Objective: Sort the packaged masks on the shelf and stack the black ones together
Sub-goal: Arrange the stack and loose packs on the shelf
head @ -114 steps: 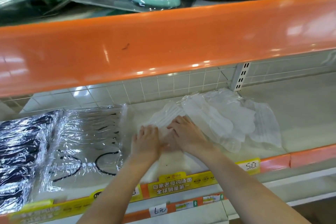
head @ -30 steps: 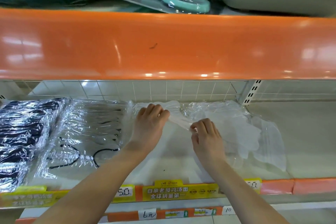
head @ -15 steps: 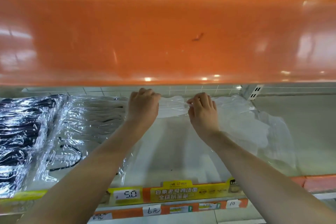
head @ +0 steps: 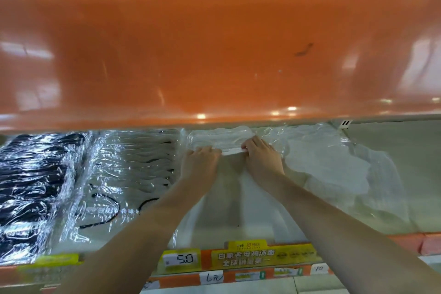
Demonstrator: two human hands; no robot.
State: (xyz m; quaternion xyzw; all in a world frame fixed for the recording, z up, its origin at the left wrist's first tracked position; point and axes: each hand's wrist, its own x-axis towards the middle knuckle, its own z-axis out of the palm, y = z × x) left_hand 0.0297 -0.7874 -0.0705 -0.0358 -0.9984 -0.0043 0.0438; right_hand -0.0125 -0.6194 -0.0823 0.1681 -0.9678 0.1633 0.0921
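Far to the left of my left hand [head: 200, 162] lie the black packaged masks [head: 35, 181], with a pile of clear packets with black ear loops [head: 133, 174] just beside that hand. Both my hands grip one white mask packet [head: 222, 143] at its near edge, fingers curled on it, my right hand [head: 261, 160] close by. Loose white masks [head: 329, 164] lie to its right on the shelf [head: 386, 150].
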